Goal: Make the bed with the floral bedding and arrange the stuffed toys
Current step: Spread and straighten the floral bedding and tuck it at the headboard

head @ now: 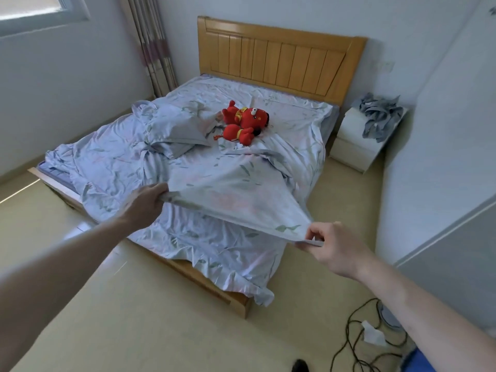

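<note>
At the bed's foot edge, two hands — left hand and right hand — each pinch the lifted edge of one floral quilt. Two red stuffed toys lie near the headboard, just beside one pillow — cables trail across the floor.

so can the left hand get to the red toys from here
Probably not as things stand: the left hand grips the quilt edge at the foot end, and the red toys lie far up the bed by the headboard.
</note>
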Demonstrator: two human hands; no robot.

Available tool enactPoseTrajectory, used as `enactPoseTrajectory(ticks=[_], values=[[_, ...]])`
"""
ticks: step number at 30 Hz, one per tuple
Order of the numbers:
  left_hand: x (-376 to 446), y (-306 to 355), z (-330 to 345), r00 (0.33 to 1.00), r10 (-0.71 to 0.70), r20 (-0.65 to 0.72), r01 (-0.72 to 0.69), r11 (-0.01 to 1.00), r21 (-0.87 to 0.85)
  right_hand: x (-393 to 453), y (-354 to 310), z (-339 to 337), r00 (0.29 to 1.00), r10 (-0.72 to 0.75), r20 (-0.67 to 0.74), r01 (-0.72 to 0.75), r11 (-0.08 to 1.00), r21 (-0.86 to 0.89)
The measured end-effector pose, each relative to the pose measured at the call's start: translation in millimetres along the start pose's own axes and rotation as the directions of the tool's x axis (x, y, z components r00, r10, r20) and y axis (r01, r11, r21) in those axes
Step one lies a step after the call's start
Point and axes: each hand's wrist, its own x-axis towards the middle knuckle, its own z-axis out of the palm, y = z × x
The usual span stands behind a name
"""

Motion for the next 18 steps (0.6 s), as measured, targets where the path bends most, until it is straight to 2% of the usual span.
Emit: enactPoseTrajectory(ticks=[6,9,14,18], values=[[-78,-17,-15,0.986,0.123,0.111,-0.137,0.982,0.131,-40,-29,35,0.981,-0.027,0.193,0.047,0.994,-0.099],[-104,-17,-12,0.983,0.109,0.148,-0.133,0.977,0.165,-55,-43,47,0.961,-0.010,0.277,0.052,0.988,-0.145],[-134,-6,-22,0.968,0.148,0.205,-0.184,0.968,0.172,-94,-47,55,0.938,0.024,0.346,-0.018,1.000,-0.021],[-149,-1,-14,0.954,0.165,0.249,-0.208,0.965,0.159,-113,-40,54,0.912,0.122,0.392,-0.126,0.992,-0.014]])
